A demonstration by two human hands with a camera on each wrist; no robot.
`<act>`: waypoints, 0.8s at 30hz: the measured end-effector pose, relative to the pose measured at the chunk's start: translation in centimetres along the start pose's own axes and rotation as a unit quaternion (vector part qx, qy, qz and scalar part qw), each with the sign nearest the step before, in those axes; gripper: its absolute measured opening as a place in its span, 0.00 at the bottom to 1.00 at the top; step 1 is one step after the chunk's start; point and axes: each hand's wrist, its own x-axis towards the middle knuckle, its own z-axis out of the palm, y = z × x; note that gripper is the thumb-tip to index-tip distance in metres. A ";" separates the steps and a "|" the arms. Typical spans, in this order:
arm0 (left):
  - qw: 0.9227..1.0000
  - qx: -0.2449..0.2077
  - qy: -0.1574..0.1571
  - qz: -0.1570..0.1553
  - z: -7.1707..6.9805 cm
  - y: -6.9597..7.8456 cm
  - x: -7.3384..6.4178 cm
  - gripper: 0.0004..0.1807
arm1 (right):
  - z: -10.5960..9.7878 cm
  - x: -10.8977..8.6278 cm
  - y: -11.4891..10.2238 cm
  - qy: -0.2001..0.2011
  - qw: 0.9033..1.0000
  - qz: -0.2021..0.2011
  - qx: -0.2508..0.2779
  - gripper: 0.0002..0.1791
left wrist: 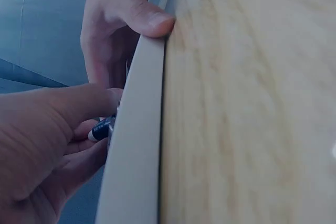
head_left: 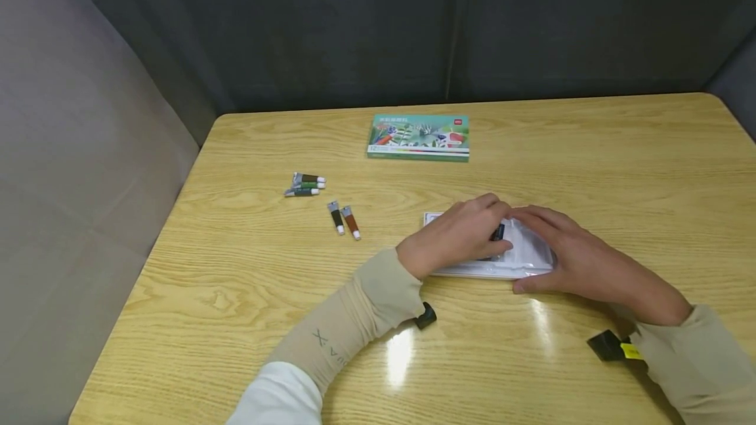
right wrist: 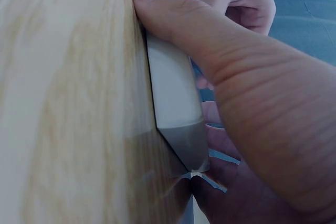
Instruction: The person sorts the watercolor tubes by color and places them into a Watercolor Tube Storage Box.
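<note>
A shallow white tray (head_left: 528, 258) with a clear plastic insert lies flat on the table. My right hand (head_left: 581, 258) grips its right end, thumb along the near edge (right wrist: 173, 77) and fingers on the far side. My left hand (head_left: 457, 235) reaches over the tray's left part, thumb and fingers curled around a dark paint tube (left wrist: 103, 128) with a white cap. Much of this tube is hidden by the fingers and the tray wall.
Three paint tubes (head_left: 306, 185) lie together at the left, and a black tube (head_left: 336, 218) and a brown tube (head_left: 351, 222) lie nearer the tray. A green illustrated paint box (head_left: 419, 138) lies at the back. Dark curtain (head_left: 378, 31) hangs behind the table.
</note>
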 end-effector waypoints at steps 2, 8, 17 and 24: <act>1.000 0.008 -0.002 0.004 0.0 0.0 -0.1 0.27 | 0.0 0.0 0.0 0.003 1.000 -0.004 -0.002 0.63; 0.999 0.027 0.015 0.019 0.1 -0.3 -0.2 0.26 | -0.1 0.0 -0.2 -0.003 1.000 0.006 0.002 0.64; 0.999 0.024 0.016 0.044 0.2 -1.0 -0.3 0.17 | -0.1 0.1 -0.2 -0.006 1.000 0.009 -0.003 0.65; 0.997 0.039 0.016 0.060 0.1 -1.2 -0.3 0.12 | 0.1 0.1 -0.1 0.004 1.000 0.003 -0.002 0.65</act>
